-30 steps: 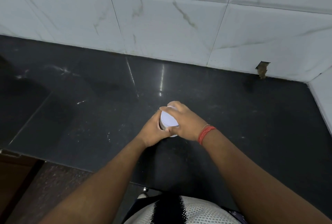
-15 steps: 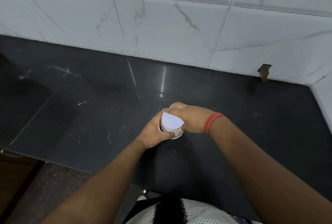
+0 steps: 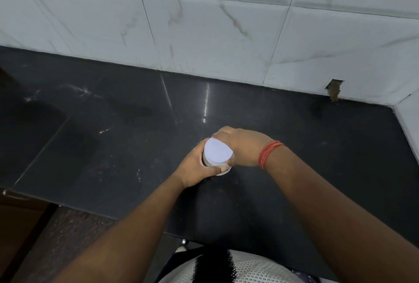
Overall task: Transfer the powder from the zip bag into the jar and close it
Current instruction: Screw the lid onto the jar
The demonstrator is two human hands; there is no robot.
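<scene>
Right hand (image 3: 241,146) had rotated further round the lid (image 3: 218,151) since earlier, wrist swung right. It stayed clamped on the lid rim; left hand (image 3: 199,167) stayed wrapped round the jar (image 3: 215,164), standing on the counter (image 3: 113,135) mid-front. Jar looked small, light, rigid, smooth plastic; best held at body, twisted at rim.

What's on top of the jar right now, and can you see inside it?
A white lid sits on the jar; the right hand grips its far edge while the left hand holds the jar's side. The lid and fingers cover the contents, so no powder shows.
</scene>
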